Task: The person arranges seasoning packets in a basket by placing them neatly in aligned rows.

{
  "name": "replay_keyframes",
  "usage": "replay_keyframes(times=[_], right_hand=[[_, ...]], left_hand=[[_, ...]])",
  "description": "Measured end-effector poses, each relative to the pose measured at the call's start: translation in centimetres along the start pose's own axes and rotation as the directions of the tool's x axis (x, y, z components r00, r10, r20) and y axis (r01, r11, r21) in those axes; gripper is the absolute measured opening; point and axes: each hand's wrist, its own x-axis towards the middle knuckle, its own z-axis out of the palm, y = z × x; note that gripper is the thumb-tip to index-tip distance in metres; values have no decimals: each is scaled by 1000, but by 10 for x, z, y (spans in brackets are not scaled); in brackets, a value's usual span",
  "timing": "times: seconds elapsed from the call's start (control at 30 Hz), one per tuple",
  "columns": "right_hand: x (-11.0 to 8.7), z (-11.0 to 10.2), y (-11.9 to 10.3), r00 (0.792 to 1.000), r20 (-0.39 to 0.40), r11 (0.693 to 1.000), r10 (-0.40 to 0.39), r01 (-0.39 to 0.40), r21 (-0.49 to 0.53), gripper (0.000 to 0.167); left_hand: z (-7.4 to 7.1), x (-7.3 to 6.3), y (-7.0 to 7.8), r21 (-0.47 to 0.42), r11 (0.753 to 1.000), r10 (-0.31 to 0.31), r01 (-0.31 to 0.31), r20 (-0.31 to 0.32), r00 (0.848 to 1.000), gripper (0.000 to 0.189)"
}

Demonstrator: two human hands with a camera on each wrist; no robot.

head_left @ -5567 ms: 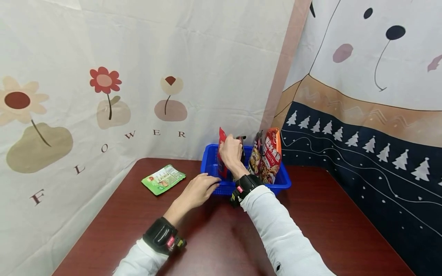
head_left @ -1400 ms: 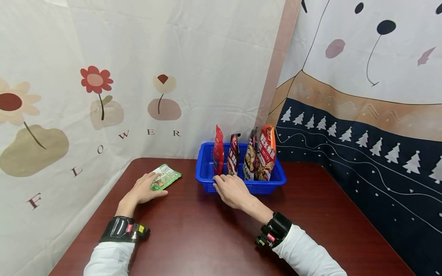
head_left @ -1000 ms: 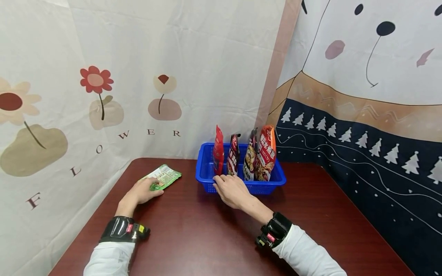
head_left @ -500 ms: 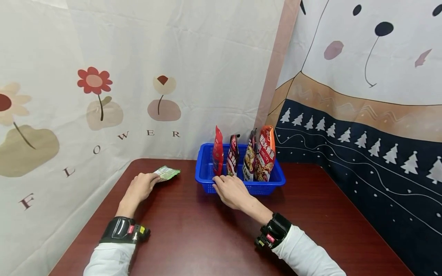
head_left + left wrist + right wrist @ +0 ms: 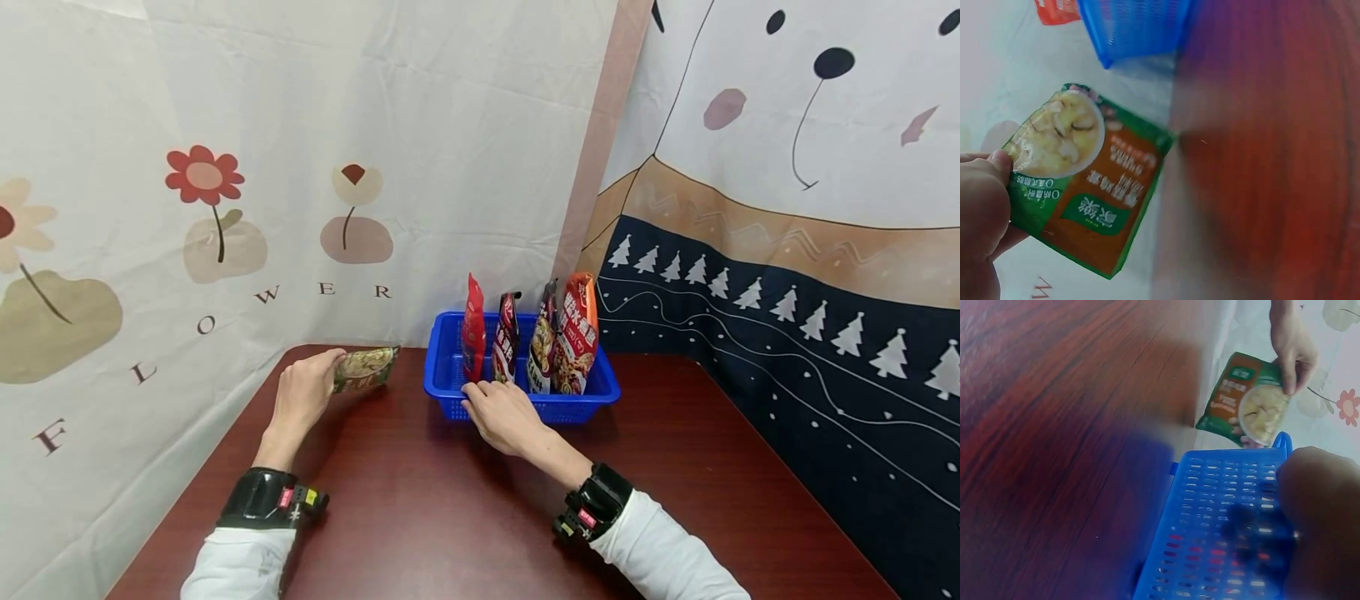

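Observation:
My left hand pinches a green and brown food packet by one end, thumb on its front. The left wrist view shows a bowl of pale food printed on the packet. It stands raised on edge at the table's far left, apart from the blue basket. My right hand grips the basket's front rim, fingers curled over it. Inside stand a slim red packet, a dark packet, a black packet and a red-orange packet. Their lower parts are partly hidden.
The dark red wooden table reaches back to a white cloth with printed flowers. On the right hangs a navy cloth with printed trees. The basket sits near the back edge.
My left hand has come down on the packet, taken hold of it and tipped it up off the table, turning its printed front outward. Earlier, my right hand moved from inside the basket to its rim.

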Motion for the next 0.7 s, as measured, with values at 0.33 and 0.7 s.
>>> replay_keyframes(times=[0.33, 0.7], right_hand=[[-1, 1, 0, 1000, -12, 1000, -10, 10, -10, 21], [-1, -2, -1, 1000, -2, 1000, -7, 7, -12, 23]], left_hand=[[-24, 29, 31, -93, 994, 45, -52, -78, 996, 11], [-52, 51, 72, -127, 979, 142, -160, -138, 980, 10]])
